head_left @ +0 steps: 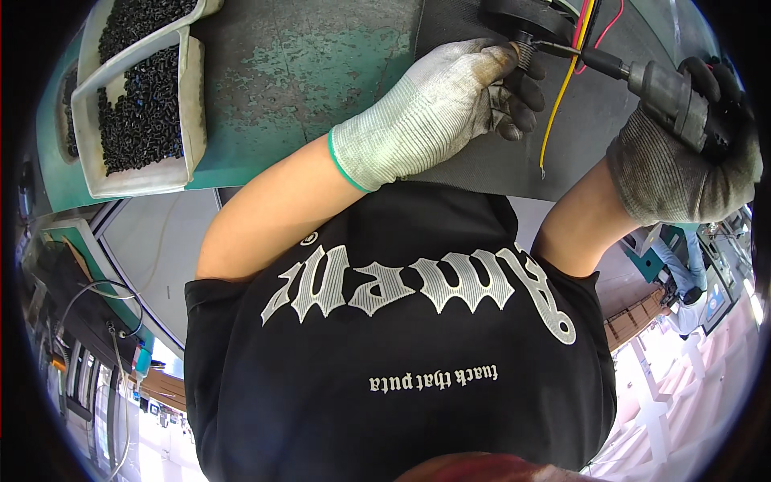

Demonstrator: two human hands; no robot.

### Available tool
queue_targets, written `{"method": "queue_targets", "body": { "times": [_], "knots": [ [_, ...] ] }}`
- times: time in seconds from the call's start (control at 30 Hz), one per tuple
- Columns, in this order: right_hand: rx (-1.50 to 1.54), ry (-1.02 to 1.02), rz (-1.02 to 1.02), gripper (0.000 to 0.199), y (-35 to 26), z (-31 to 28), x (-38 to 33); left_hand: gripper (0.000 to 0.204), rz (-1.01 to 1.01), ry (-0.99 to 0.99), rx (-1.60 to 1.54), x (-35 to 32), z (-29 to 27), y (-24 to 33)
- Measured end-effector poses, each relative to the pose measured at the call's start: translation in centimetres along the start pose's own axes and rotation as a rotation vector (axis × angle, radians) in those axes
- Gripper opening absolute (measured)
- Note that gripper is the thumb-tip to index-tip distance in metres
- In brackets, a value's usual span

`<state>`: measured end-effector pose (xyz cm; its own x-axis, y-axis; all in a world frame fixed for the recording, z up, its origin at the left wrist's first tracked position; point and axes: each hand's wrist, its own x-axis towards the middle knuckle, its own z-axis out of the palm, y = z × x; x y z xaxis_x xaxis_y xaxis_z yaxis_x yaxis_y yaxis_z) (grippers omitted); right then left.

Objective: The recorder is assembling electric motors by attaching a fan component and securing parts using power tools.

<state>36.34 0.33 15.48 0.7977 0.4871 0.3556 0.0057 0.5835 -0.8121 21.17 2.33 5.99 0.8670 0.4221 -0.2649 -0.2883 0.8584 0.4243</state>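
My left hand (pixel 450 100), in a white knit glove with a green cuff and dark fingertips, pinches a small threaded metal piece (pixel 526 53) against a black round part (pixel 522 12) at the top edge. My right hand (pixel 691 153), in a dark grey glove, grips a grey powered screwdriver (pixel 671 92). Its thin bit (pixel 562 50) points left and meets the metal piece at my left fingertips. Yellow (pixel 562 96) and red wires (pixel 606 28) run down from the black part across a dark mat (pixel 498 161).
A worn green bench top (pixel 305 64) carries two white trays (pixel 189 104) full of several small black screws at the upper left. My black printed shirt (pixel 401 321) fills the lower middle. Another person (pixel 683 273) stands by machines at the far right.
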Motion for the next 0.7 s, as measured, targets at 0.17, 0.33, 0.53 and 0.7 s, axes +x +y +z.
{"method": "queue_targets", "body": {
  "times": [0.17,0.33,0.53,0.7],
  "knots": [
    [0.039,0.011,0.020,0.024,0.29,1.23,-0.77,0.036,-0.006,0.024,0.024,0.03,0.23,0.02],
    [0.076,0.024,0.048,0.024,0.13,0.48,0.10,0.035,-0.016,0.038,0.017,-0.06,0.26,0.00],
    [0.122,0.044,0.082,0.024,0.29,0.98,-0.51,0.034,-0.013,0.021,0.081,0.01,0.26,-0.04],
    [0.158,0.069,0.106,0.024,0.34,0.81,-0.68,0.032,-0.002,0.017,0.038,0.22,0.21,-0.20]
  ]
}}
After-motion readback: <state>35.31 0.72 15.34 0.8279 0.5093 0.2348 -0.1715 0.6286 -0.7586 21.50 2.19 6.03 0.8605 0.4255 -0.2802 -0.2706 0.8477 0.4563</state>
